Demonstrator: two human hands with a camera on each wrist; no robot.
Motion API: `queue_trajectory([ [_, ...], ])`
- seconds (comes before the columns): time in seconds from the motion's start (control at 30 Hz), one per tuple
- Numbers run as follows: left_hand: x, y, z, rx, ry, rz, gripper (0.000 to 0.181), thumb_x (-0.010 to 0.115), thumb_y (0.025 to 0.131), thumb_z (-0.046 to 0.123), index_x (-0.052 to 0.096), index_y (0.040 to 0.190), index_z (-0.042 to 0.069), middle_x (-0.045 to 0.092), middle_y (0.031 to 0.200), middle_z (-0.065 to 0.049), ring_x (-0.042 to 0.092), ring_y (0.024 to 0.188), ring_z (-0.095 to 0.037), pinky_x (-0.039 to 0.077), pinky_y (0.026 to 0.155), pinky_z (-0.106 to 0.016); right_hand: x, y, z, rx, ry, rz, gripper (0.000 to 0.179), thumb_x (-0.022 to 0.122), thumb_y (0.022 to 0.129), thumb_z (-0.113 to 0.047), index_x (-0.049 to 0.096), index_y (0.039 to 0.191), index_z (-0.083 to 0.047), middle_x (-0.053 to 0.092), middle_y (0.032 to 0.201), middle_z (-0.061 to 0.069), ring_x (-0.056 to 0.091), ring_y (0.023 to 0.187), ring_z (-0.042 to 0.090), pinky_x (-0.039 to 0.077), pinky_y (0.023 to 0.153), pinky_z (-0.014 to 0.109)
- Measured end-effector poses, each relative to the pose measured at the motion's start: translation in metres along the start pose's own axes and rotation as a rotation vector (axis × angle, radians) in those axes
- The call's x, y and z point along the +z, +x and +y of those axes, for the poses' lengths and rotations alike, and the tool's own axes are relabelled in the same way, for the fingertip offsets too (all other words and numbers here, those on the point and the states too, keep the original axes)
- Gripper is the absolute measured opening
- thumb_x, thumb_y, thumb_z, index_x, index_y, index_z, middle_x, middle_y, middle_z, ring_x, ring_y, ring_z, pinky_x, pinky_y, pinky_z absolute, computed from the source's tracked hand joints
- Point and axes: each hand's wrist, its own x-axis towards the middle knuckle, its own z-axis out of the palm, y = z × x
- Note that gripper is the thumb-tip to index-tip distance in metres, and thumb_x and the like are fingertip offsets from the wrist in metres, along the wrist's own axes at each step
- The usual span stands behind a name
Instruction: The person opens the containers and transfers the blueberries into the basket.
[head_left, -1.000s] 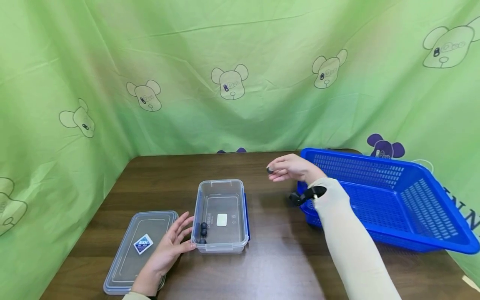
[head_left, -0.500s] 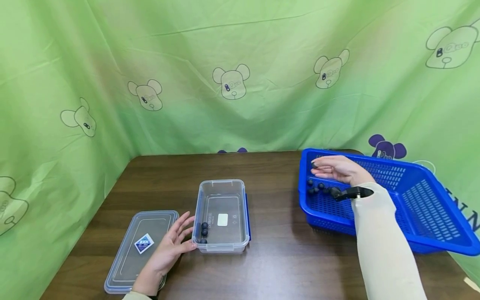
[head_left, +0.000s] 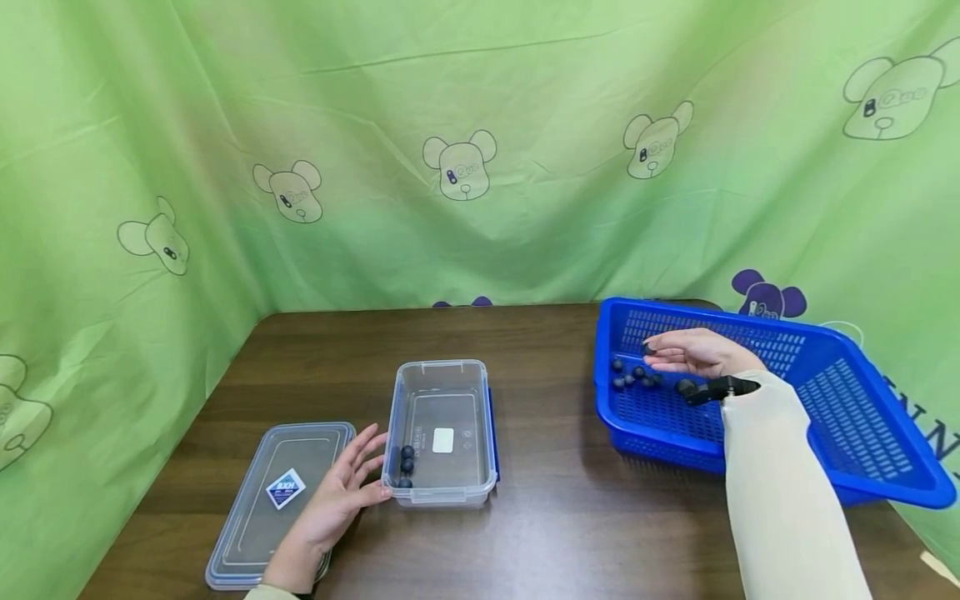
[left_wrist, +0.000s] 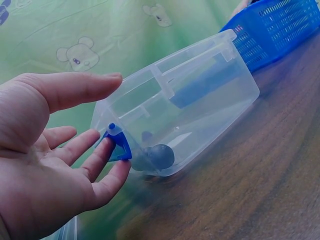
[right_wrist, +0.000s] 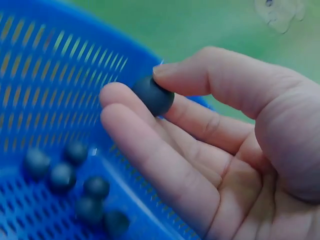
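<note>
My right hand (head_left: pixel 693 352) pinches a small dark ball (right_wrist: pixel 154 96) between thumb and fingers, inside the left part of the blue plastic basket (head_left: pixel 663 433). Below it, several similar dark balls (right_wrist: pixel 62 177) lie grouped on the basket's floor. My left hand (head_left: pixel 341 492) has its fingers spread against the left side of a clear plastic box (head_left: pixel 457 492). In the left wrist view, the fingertips meet the box's blue latch (left_wrist: pixel 119 142), while the thumb extends near the rim. Inside the box, a few dark balls (head_left: pixel 407 465) sit in the near left corner.
A clear lid (head_left: pixel 247 533) with a blue and white label lies left of the box, partly under my left forearm. The basket stands at the right of the brown table (head_left: pixel 555 533). A green printed cloth (head_left: pixel 375 242) hangs behind.
My right hand has carried the dark ball rightward from above the table, over the basket's rim and into the basket, and has come slightly lower. The left hand stays in place.
</note>
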Motion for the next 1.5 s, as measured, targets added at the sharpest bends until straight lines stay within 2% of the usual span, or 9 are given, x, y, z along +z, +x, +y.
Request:
queue_trajectory([
  [0.17,0.000,0.000,0.001,0.002,0.000,0.008,0.094,0.065,0.079,-0.014,0.011,0.155,-0.005,0.031,0.152,-0.018,0.044,0.125,-0.019,0.048,0.095,-0.029,-0.003,0.007,0.010,0.096,-0.090,0.010,0.037,0.039,0.104,0.002,0.074,0.099,-0.007,0.073,0.100,0.009,0.071,0.094,0.018,0.054,0.089,0.031],
  [0.43,0.001,0.000,0.001,0.014,-0.006,-0.006,0.095,0.065,0.079,-0.015,0.009,0.155,-0.006,0.020,0.155,-0.031,0.041,0.127,-0.024,0.048,0.095,-0.029,0.010,0.018,0.020,0.300,-0.317,0.186,0.016,0.053,0.098,0.002,0.069,0.098,-0.002,0.072,0.085,0.012,0.072,0.078,0.019,0.058,0.077,0.030],
  [0.53,0.001,0.000,0.002,0.017,-0.006,-0.006,0.095,0.065,0.079,-0.015,0.009,0.155,-0.006,0.020,0.155,-0.031,0.041,0.127,-0.024,0.048,0.095,-0.029,0.014,0.019,0.022,0.340,-0.381,0.224,0.011,0.057,0.096,-0.001,0.068,0.100,0.000,0.072,0.080,0.014,0.072,0.072,0.019,0.058,0.070,0.029],
  [0.67,0.001,0.000,0.002,0.019,-0.005,-0.004,0.095,0.065,0.079,-0.015,0.009,0.155,-0.007,0.020,0.155,-0.031,0.042,0.126,-0.022,0.048,0.095,-0.029,0.018,0.020,0.024,0.355,-0.433,0.250,0.014,0.062,0.095,-0.004,0.068,0.106,0.003,0.071,0.077,0.014,0.071,0.068,0.018,0.058,0.066,0.028],
  [0.83,0.001,0.000,0.002,0.022,-0.004,-0.005,0.095,0.065,0.079,-0.014,0.009,0.155,-0.007,0.020,0.155,-0.031,0.042,0.126,-0.022,0.047,0.095,-0.029,0.020,0.021,0.023,0.353,-0.466,0.270,0.018,0.064,0.094,-0.006,0.068,0.108,0.004,0.071,0.076,0.013,0.071,0.066,0.018,0.058,0.065,0.028],
  [0.97,0.001,0.000,0.001,0.017,-0.004,-0.006,0.096,0.065,0.078,-0.014,0.008,0.155,-0.006,0.020,0.155,-0.031,0.041,0.127,-0.023,0.047,0.096,-0.029,0.021,0.022,0.017,0.344,-0.453,0.270,0.013,0.065,0.092,-0.005,0.069,0.102,0.001,0.071,0.076,0.013,0.071,0.066,0.017,0.058,0.066,0.028],
  [1.17,0.001,0.001,0.002,0.002,0.000,-0.007,0.096,0.065,0.078,-0.014,0.008,0.155,-0.006,0.019,0.156,-0.031,0.040,0.128,-0.024,0.046,0.097,-0.029,0.022,0.019,0.002,0.204,-0.321,0.148,0.007,0.067,0.092,-0.009,0.073,0.096,-0.008,0.073,0.088,0.010,0.072,0.080,0.017,0.057,0.077,0.030],
  [1.3,0.001,0.000,0.002,0.000,-0.001,-0.004,0.096,0.065,0.078,-0.014,0.008,0.155,-0.005,0.019,0.156,-0.030,0.041,0.127,-0.022,0.046,0.097,-0.029,0.029,0.017,-0.005,0.113,-0.290,0.158,0.018,0.056,0.100,-0.008,0.073,0.097,-0.014,0.073,0.096,0.011,0.072,0.088,0.020,0.057,0.082,0.033],
  [1.5,0.001,0.000,0.003,-0.006,-0.003,-0.003,0.096,0.065,0.079,-0.014,0.008,0.156,-0.005,0.019,0.157,-0.030,0.041,0.128,-0.023,0.046,0.097,-0.028,0.038,0.014,-0.013,0.016,-0.236,0.137,0.029,0.046,0.104,-0.003,0.072,0.100,-0.014,0.073,0.093,0.011,0.072,0.088,0.022,0.057,0.082,0.034],
])
